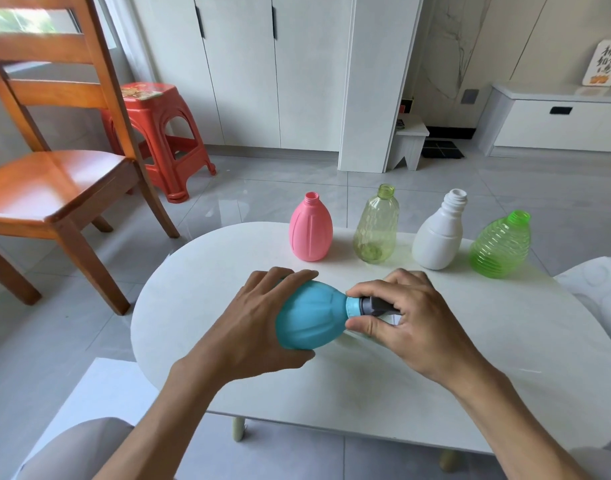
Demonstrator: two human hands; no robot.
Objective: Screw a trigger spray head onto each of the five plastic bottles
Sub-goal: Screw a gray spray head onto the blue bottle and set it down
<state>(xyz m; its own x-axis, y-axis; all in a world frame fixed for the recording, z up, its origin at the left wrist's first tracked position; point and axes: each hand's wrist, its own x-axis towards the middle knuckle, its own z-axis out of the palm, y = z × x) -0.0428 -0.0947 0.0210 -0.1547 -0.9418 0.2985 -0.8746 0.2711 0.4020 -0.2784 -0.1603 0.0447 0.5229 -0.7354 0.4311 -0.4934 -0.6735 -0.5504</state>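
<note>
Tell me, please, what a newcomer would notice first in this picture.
First, the blue bottle held sideways above the white table: the left hand grips its body, the right hand pinches the collar of a dark spray head. Behind it four open bottles stand in a row.

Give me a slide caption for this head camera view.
Left hand steadies blue bottle; right hand twists on spray head; four open bottles wait.

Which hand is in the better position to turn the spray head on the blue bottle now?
The right hand. Its fingers already pinch the grey spray head at the neck of the blue bottle, which lies tilted sideways. The left hand wraps the bottle's body, so it serves better to steady it.
</note>
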